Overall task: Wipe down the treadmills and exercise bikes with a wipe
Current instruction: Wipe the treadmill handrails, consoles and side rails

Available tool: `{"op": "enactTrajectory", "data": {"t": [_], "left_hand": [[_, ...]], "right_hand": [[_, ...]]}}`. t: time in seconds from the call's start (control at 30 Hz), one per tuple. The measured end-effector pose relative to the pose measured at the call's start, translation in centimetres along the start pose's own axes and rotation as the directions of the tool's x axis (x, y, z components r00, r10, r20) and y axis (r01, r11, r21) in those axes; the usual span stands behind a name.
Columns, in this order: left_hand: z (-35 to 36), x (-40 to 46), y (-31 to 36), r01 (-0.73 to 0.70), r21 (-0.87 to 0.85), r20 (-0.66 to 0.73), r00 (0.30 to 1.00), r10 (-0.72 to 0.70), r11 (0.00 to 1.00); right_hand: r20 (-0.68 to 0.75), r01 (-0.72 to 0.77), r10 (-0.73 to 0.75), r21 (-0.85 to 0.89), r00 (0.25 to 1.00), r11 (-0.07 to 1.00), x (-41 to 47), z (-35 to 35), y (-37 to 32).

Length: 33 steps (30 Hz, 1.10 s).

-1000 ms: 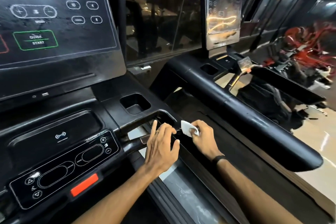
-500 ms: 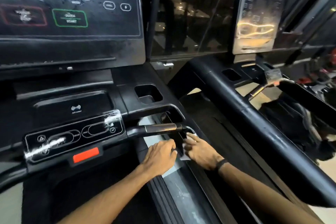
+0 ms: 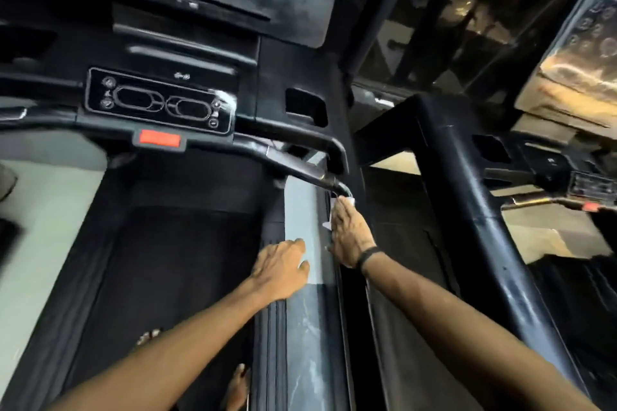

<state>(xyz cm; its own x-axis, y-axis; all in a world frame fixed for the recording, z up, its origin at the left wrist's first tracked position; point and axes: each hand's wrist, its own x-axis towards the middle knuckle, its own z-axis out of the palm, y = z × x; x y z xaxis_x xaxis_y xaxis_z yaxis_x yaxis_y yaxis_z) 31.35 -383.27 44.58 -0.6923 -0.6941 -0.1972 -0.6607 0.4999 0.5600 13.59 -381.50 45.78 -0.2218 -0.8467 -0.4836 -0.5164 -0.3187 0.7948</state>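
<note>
I stand on a black treadmill, its console (image 3: 160, 103) with a red stop tab ahead of me. My right hand (image 3: 349, 233) lies flat, fingers straight, pressing a white wipe (image 3: 347, 200) against the inner side of the treadmill's right arm, just below the end of the curved handlebar (image 3: 300, 165). Only the wipe's edges show past my fingers. My left hand (image 3: 282, 269) rests with loose fingers on the grey side rail (image 3: 300, 210), holding nothing.
The dark running belt (image 3: 173, 260) lies below left, with bare toes (image 3: 238, 387) on it. A second treadmill's thick black arm (image 3: 467, 210) and its console (image 3: 574, 53) stand to the right. Glass panels rise ahead.
The view has tilted down and left. Both hands have dropped from the handlebar end onto the side rail area; my right hand now presses the wipe flat instead of bunching it.
</note>
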Motion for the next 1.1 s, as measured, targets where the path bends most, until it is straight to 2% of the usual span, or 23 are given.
{"op": "enactTrajectory", "data": {"t": [0.1,0.23,0.47,0.73,0.87,1.03,1.1], "left_hand": [[0.7,-2.3,0.4,0.035,0.039,0.024,0.999,-0.036,0.999],[1.1,-4.6,1.4,0.023,0.066,0.02,0.999,-0.025,0.998],[3.0,-13.5,2.3,-0.076,-0.064,0.007,0.997,0.076,0.995],[7.0,-23.9,1.1,-0.118,-0.12,0.028,0.992,0.122,0.986],[8.0,-26.4,1.8,-0.134,-0.127,0.033,0.99,0.14,0.983],[8.7,-27.7,2.8,-0.158,-0.129,0.034,0.986,0.164,0.979],[9.0,-28.3,3.4,-0.172,-0.129,0.041,0.983,0.179,0.977]], "right_hand": [[-0.047,0.016,-0.015,0.034,0.999,0.999,-2.4,0.4,-0.6],[0.002,0.056,-0.056,0.004,0.998,0.998,-6.4,1.2,-3.2],[0.016,0.063,-0.063,-0.033,0.998,0.997,-15.5,1.5,-8.7],[-0.057,0.102,-0.096,0.106,0.994,0.989,-27.2,3.5,-14.8],[-0.069,0.124,-0.11,0.263,0.992,0.957,-32.0,4.3,-15.3],[-0.294,0.207,-0.091,0.394,0.951,0.896,-36.2,5.9,-15.7],[-0.329,0.235,-0.095,0.418,0.939,0.877,-37.8,6.3,-15.8]]}}
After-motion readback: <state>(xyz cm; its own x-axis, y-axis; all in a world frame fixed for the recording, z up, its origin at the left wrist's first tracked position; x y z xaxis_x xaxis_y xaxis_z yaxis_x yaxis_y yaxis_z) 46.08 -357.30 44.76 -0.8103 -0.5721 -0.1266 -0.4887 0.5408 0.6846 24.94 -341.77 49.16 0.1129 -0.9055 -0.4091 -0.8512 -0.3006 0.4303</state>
